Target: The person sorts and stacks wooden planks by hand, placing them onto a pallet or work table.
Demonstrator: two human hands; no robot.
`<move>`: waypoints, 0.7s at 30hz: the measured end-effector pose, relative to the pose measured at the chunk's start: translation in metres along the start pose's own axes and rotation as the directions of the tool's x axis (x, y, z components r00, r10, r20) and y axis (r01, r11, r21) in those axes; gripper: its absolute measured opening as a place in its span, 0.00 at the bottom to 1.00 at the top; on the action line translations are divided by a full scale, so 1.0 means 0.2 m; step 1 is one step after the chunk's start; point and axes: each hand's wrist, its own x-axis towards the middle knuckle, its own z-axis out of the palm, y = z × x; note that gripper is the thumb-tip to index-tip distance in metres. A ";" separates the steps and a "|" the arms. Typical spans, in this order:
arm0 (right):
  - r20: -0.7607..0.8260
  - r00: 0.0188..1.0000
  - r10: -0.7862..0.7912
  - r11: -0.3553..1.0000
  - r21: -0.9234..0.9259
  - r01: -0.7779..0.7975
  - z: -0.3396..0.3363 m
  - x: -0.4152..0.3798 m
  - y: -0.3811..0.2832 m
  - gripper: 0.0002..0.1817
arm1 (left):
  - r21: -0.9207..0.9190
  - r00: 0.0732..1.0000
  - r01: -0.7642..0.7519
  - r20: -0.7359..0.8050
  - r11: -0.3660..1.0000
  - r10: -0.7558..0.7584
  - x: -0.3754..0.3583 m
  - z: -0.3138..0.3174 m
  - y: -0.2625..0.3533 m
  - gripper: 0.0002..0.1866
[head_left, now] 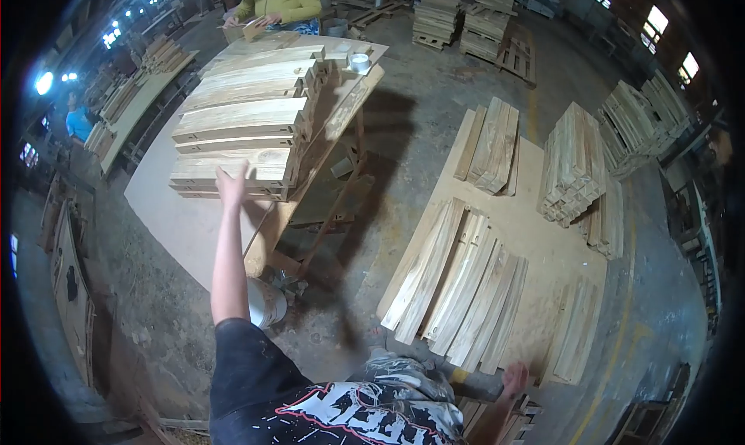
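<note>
My left hand (232,183) reaches out over the near end of a stack of wooden boards (233,166) on the long table. Its thumb and a finger stand apart at the top board, and nothing shows between them. Low on the right, my right hand (515,377) hangs beside my body, near the lower ends of pale boards (473,290) laid side by side on a brown sheet (543,247). Its fingers look curled, but they are small and blurred, so whether they hold anything is unclear.
A co-worker (287,3) stands at the table's far end, near a white tape roll (360,62). A white bucket (266,301) sits below the table's near corner. More board stacks (574,162) stand on the right and at the back (436,18). Another person (78,121) is far left.
</note>
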 end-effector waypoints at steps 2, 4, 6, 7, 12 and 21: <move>0.094 0.991 -0.099 0.995 -0.014 0.101 0.15 -0.07 -0.08 0.19 | 0.061 0.994 -0.102 0.039 0.993 0.099 -0.20 0.11 -0.01 0.65; 0.136 0.989 -0.057 0.998 0.007 0.057 0.25 -0.13 -0.17 0.20 | 0.165 0.987 -0.160 0.062 0.973 0.151 -0.34 0.17 0.03 0.67; 0.090 0.991 -0.099 0.991 -0.077 0.106 0.36 -0.20 -0.28 0.16 | 0.227 0.982 -0.187 0.068 0.956 0.176 -0.44 0.29 0.06 0.71; 0.094 0.990 -0.103 0.984 -0.134 0.116 0.36 -0.19 -0.27 0.16 | 0.260 0.984 -0.178 0.076 0.949 0.163 -0.40 0.33 0.06 0.74; 0.129 0.982 -0.140 0.963 -0.212 0.165 0.31 -0.34 -0.36 0.17 | 0.436 0.989 -0.147 0.085 0.888 0.122 -0.16 0.45 -0.11 0.76; -0.015 1.000 0.019 0.999 -0.050 -0.020 0.08 -0.51 -0.06 0.16 | -0.311 0.921 -0.186 0.275 0.932 0.275 -1.53 0.59 0.10 0.28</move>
